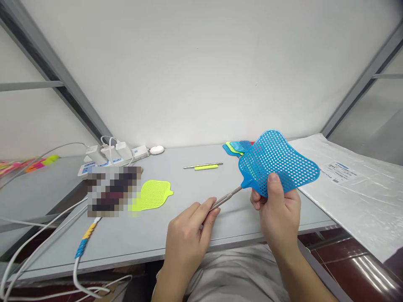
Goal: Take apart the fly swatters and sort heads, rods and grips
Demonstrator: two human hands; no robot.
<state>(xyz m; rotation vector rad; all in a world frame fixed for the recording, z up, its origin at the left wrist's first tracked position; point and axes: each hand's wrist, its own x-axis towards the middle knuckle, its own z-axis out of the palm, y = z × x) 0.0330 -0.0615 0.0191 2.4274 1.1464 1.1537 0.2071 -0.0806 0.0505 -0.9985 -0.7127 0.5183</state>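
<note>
Both of my hands hold a fly swatter with a blue mesh head [277,157] and a thin metal rod [228,196]. My left hand [190,230] pinches the rod between thumb and fingers. My right hand [278,209] grips the lower edge of the blue head, thumb on top of the mesh. The head is tilted up above the table's right side. On the table to the left lies a loose yellow-green swatter head [155,194]. Farther back, a metal rod [189,167] lies beside a yellow-green handle piece [206,167].
Several blue and yellow-green swatter heads [231,147] are stacked at the back, partly hidden. A power strip [85,169] with chargers and white cables stands at the left, near a blurred-out object [115,193]. White plastic sheeting [333,193] covers the right. The table's front edge [126,264] is close.
</note>
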